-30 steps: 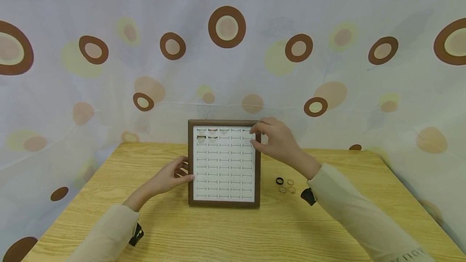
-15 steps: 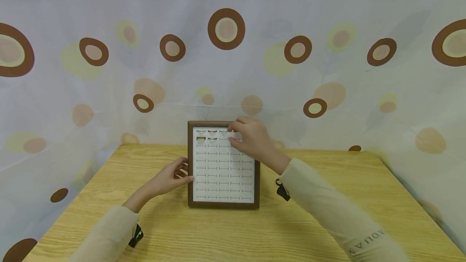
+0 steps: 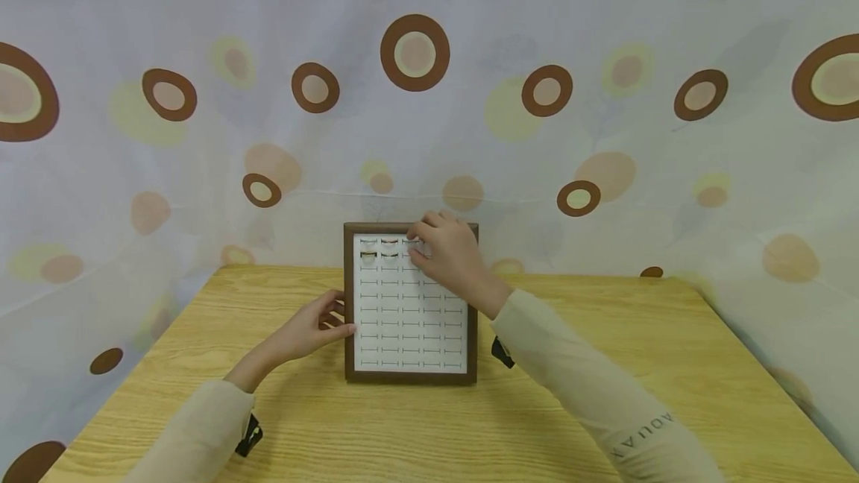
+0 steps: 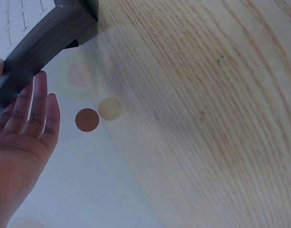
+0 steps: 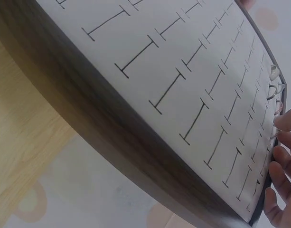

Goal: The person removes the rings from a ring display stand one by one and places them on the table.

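We see a light wood-grain worktop (image 3: pixel 604 334); on it, near the far edge at centre, rests a dark-framed ring display board (image 3: pixel 347 304), its white slotted face towards us.

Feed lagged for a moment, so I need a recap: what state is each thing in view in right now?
Ring display tray: flat on the table, most slots empty.
Rings in tray: seated in a few top-left slots.
Left hand: fingers straight, touching the tray's left frame.
Right hand: fingers curled at the top rows; a ring in its pinch cannot be made out.
Table: wooden, bears the tray.
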Tool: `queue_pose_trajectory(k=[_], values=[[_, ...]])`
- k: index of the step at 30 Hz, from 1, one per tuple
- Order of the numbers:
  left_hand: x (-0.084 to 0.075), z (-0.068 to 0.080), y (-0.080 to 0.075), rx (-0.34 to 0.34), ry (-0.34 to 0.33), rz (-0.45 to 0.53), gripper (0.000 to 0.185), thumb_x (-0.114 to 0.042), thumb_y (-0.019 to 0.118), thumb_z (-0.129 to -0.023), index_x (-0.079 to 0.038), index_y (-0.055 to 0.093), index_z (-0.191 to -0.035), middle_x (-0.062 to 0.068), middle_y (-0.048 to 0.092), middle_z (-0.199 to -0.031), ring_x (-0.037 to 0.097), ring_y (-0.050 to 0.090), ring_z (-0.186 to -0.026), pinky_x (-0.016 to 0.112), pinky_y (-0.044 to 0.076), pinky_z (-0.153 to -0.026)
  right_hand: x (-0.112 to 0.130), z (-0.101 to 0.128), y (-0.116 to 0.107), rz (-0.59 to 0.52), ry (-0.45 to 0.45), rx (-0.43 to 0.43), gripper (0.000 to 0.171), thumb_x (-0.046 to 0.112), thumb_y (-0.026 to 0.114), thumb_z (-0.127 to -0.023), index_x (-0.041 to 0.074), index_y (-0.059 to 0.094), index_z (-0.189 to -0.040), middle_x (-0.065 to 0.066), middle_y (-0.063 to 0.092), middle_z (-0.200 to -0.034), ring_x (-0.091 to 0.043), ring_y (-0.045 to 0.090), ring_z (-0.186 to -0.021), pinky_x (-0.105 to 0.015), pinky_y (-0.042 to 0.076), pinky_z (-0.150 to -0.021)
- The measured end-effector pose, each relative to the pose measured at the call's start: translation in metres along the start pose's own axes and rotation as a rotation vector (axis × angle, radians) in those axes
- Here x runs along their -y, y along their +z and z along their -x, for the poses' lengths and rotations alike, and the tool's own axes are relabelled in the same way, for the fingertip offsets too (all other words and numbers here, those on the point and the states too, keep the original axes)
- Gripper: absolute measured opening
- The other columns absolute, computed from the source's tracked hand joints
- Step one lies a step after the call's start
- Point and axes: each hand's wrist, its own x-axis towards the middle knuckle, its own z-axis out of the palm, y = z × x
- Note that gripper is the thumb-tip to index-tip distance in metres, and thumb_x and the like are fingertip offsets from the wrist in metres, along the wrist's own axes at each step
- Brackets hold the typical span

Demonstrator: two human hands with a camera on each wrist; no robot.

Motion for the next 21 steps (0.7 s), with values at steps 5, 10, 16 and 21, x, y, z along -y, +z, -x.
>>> queue_pose_trajectory(k=[5, 10, 16, 21], values=[[0.001, 0.000, 0.000, -0.004, -0.005, -0.005, 0.053, -0.023, 0.063, -0.087, 0.002, 0.039, -0.128, 0.017, 0.057, -0.110, 0.023, 0.060, -0.095, 0.031, 0.049, -0.079, 0.001, 0.000, 0.007, 0.018, 0.012, -0.033, 0.005, 0.017, 0.066, -0.080, 0.014, 0.067, -0.084, 0.001, 0.059, -0.080, -0.016, 0.049, -0.074, -0.031, 0.038, -0.064], [-0.001, 0.001, 0.000, -0.006, -0.006, -0.003, 0.053, -0.023, 0.063, -0.087, 0.002, 0.040, -0.128, 0.016, 0.057, -0.110, 0.023, 0.060, -0.095, 0.031, 0.049, -0.079, 0.001, 0.000, 0.012, 0.033, 0.018, -0.079, 0.004, 0.017, 0.064, -0.082, 0.014, 0.067, -0.080, 0.002, 0.059, -0.077, -0.015, 0.048, -0.071, -0.029, 0.035, -0.060], [0.000, 0.000, 0.000, -0.012, -0.005, -0.024, 0.049, -0.015, 0.061, -0.088, 0.005, 0.039, -0.127, 0.019, 0.057, -0.109, 0.027, 0.060, -0.095, 0.033, 0.050, -0.078, 0.002, 0.000, 0.014, 0.019, 0.021, -0.120, 0.004, 0.012, 0.065, -0.079, 0.015, 0.066, -0.076, 0.002, 0.057, -0.074, -0.015, 0.046, -0.068, -0.027, 0.033, -0.058], [0.000, -0.001, 0.000, -0.016, -0.007, -0.035, 0.049, -0.014, 0.061, -0.088, 0.006, 0.039, -0.127, 0.019, 0.057, -0.108, 0.027, 0.060, -0.094, 0.034, 0.050, -0.077, 0.001, 0.000, 0.015, 0.016, 0.035, -0.115, 0.004, 0.014, 0.067, -0.079, 0.015, 0.066, -0.076, 0.002, 0.057, -0.075, -0.014, 0.047, -0.069, -0.028, 0.034, -0.059]])
